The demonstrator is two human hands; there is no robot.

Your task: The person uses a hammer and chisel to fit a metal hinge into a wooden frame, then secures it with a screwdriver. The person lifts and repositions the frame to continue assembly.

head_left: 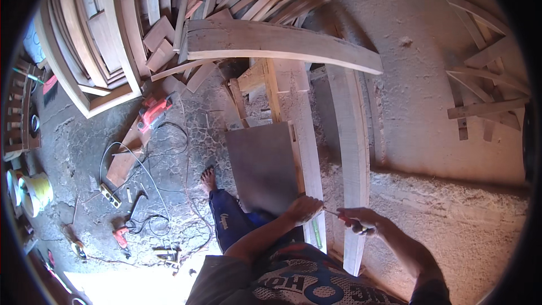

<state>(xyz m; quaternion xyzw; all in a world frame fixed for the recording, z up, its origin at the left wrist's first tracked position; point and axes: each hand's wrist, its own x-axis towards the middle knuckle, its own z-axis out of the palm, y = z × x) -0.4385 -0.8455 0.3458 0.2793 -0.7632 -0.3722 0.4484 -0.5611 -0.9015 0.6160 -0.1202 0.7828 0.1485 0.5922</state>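
Red-handled tool (343, 217) gripped in right hand (364, 217), held near long curved plank (354, 135), shaft pointed at left hand (305, 210). Left hand seen curled; what is held there cannot be told. Dark board (259, 164) laid just beyond; red power tool (152, 114) set on brown wood (127, 161).

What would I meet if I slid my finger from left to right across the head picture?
Pale bucket, power strip, red power tool, bare foot, dark flat board, left hand, right hand holding a red-handled tool, crossed wooden pieces.
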